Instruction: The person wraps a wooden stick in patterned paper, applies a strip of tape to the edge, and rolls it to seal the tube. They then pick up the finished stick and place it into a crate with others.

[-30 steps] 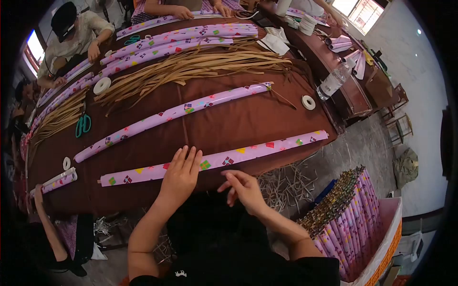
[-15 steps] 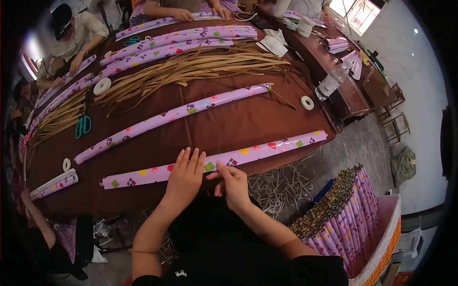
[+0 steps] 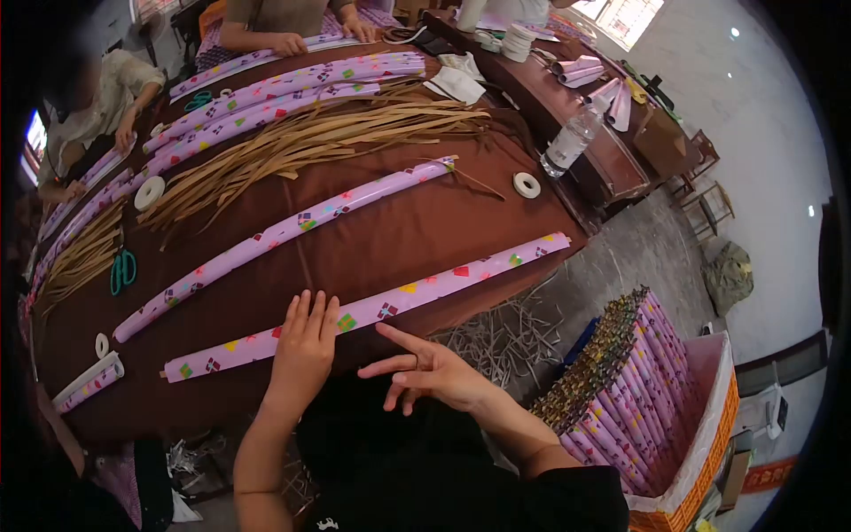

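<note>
Wrapped pink tube is lying under my flat left hand, its middle partly hidden; my right hand is hovering spread, holding nothing.

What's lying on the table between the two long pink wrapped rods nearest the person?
Nothing: in the head view, only bare brown tablecloth runs between the near rod, under the left hand, and the next rod.

A water bottle is seen at the table's right edge; scissors are laid near its left edge.
</note>
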Tool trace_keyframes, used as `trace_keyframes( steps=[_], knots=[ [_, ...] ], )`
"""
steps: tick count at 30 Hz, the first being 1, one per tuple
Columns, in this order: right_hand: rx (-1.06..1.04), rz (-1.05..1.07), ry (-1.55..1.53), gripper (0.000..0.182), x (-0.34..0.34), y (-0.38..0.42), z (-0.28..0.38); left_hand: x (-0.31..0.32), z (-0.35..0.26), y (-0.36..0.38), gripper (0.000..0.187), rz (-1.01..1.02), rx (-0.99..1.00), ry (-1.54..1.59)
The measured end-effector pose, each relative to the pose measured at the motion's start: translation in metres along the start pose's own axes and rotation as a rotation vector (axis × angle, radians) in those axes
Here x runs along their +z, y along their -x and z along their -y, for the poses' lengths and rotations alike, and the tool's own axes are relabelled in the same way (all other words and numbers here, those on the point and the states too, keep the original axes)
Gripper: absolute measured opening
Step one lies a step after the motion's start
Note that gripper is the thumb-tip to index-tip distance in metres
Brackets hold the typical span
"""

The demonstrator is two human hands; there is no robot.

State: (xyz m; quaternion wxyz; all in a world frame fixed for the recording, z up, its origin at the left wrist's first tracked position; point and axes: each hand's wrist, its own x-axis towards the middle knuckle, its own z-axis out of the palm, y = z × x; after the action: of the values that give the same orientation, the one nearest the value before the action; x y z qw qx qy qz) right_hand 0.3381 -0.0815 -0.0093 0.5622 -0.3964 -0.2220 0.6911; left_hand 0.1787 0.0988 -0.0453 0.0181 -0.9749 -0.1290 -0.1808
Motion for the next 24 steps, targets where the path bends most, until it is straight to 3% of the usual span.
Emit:
trace_keyframes(
  steps=[3, 5, 6, 9, 14, 17, 24],
  knots=[
    [-0.132, -0.395, 0.244, 0.041, -0.022, 0.009, -0.006, 0.001, -0.005, 0.003, 0.042, -0.006, -0.009, -0.078],
    [-0.107, -0.597, 0.033, 0.036, -0.052, 0.017, -0.002, 0.001, -0.009, 0.005, 0.042, -0.023, -0.003, -0.09],
    [-0.19, -0.733, -0.036, 0.035, -0.062, 0.018, -0.001, 0.002, -0.01, 0.005, 0.042, -0.039, -0.011, -0.109],
    [-0.342, -0.984, -0.03, 0.038, -0.105, 0.023, 0.005, 0.006, -0.01, 0.006, 0.042, -0.059, -0.004, -0.107],
    [-0.4, -1.031, 0.022, 0.039, -0.121, 0.028, 0.032, 0.007, -0.009, 0.006, 0.041, -0.034, -0.018, -0.091],
    [-0.302, -0.979, 0.094, 0.036, -0.123, 0.025, 0.038, 0.005, -0.008, 0.006, 0.041, -0.029, -0.021, -0.082],
    [-0.328, -0.895, 0.118, 0.031, -0.136, 0.027, 0.041, 0.004, -0.005, 0.005, 0.049, 0.038, -0.057, 0.001]
  ],
)
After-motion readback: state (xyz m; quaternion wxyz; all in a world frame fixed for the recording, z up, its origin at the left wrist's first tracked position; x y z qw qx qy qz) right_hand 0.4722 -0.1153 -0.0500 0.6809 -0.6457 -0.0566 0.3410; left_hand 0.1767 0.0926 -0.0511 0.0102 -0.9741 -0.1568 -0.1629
